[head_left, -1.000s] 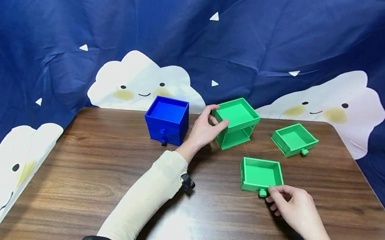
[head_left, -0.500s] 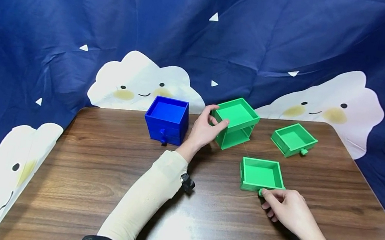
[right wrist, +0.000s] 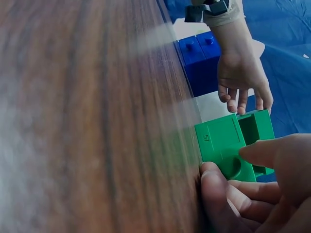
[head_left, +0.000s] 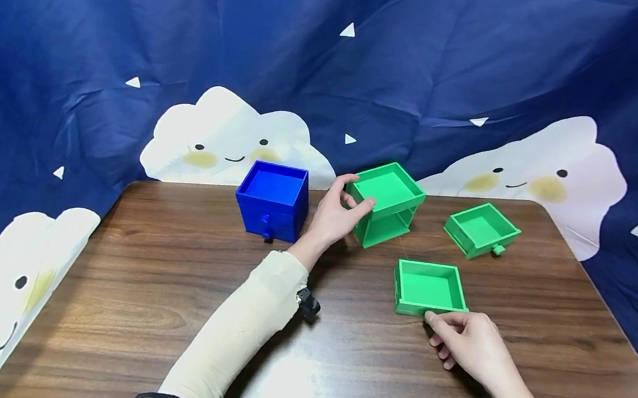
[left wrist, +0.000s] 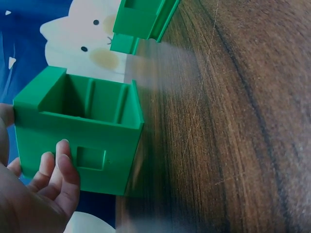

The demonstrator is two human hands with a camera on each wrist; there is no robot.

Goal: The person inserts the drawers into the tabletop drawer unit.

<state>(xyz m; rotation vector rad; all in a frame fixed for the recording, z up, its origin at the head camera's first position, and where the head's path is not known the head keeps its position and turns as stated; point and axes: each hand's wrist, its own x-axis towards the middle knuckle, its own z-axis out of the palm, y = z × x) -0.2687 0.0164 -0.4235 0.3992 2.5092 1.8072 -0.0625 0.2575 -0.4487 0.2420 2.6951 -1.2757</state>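
Note:
My left hand [head_left: 336, 218] grips the green drawer cabinet [head_left: 386, 194] from its left side. Its thumb lies at the top front edge, and in the left wrist view several fingers [left wrist: 65, 172] rest on the side wall. The cabinet has a shallow top tray and an open front with a bare inside. In front of it, a green drawer [head_left: 430, 286] lies flat on the table, hollow side up. My right hand [head_left: 469, 343] pinches this drawer's round knob [right wrist: 233, 167], which the thumb hides in the head view.
Another green drawer [head_left: 481, 227] lies at the back right, knob facing front right. A blue drawer cabinet [head_left: 272, 196] stands left of my left hand. The wooden table [head_left: 162, 286] ends at a dark blue cloth [head_left: 293, 27] with white clouds.
My right hand has slid a little left along the drawer's front, from beside the knob onto it. My left hand keeps its grip on the green cabinet. The head view has shifted slightly.

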